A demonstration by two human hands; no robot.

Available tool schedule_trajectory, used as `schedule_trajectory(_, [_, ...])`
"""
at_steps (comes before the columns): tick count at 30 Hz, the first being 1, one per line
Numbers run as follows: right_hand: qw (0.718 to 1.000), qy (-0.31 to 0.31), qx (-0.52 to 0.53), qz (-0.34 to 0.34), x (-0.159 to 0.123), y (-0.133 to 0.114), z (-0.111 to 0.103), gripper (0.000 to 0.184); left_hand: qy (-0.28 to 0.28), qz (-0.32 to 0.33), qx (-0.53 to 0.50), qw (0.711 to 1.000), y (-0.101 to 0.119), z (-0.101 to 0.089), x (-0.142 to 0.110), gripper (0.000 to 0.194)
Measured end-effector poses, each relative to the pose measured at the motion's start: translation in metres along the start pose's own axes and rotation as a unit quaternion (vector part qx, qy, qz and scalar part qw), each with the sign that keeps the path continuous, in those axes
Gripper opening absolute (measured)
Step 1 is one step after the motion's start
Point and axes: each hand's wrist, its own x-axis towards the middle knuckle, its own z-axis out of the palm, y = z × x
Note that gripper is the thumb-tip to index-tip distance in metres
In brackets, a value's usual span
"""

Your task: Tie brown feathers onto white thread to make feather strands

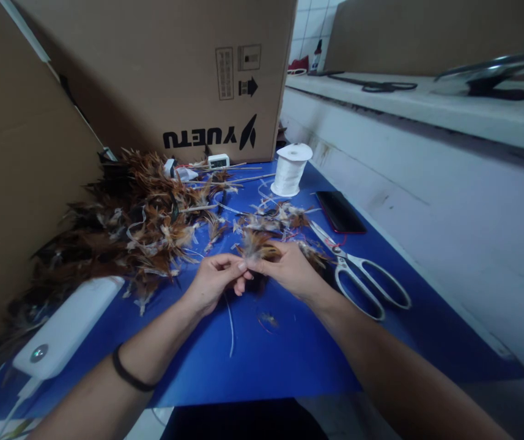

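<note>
Both hands meet over the middle of the blue table top (262, 366). Between them is a small bunch of brown and grey feathers (256, 243), its tips pointing away from me. My right hand (291, 272) is closed round the bunch from the right. At the base of the bunch, my left hand (218, 278) pinches with thumb and fingers. A thin white cord (231, 327) hangs down below the left hand onto the table; where its upper end goes is hidden. Just beyond the hands lie more loose feathers (284, 214).
A large feather heap (142, 232) covers the left side. Scissors (357, 272) and a phone (340, 212) lie at the right. Behind stand a white ribbon spool (291, 170) and a cardboard box (161, 73). A white device with a cable (71, 324) sits front left.
</note>
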Motion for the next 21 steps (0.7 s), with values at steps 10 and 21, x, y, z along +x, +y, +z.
schedule_trajectory(10, [1.0, -0.006, 0.005, -0.018, 0.0017, 0.0002, 0.0009, 0.024, -0.018, -0.014, 0.0, 1.0, -0.0002, 0.0009, -0.0017, 0.021])
schedule_trajectory(21, [0.997, 0.012, 0.076, 0.027, 0.0004, -0.0048, 0.0034, 0.024, -0.061, -0.005, -0.056, 0.997, -0.0023, -0.0011, -0.0015, 0.018])
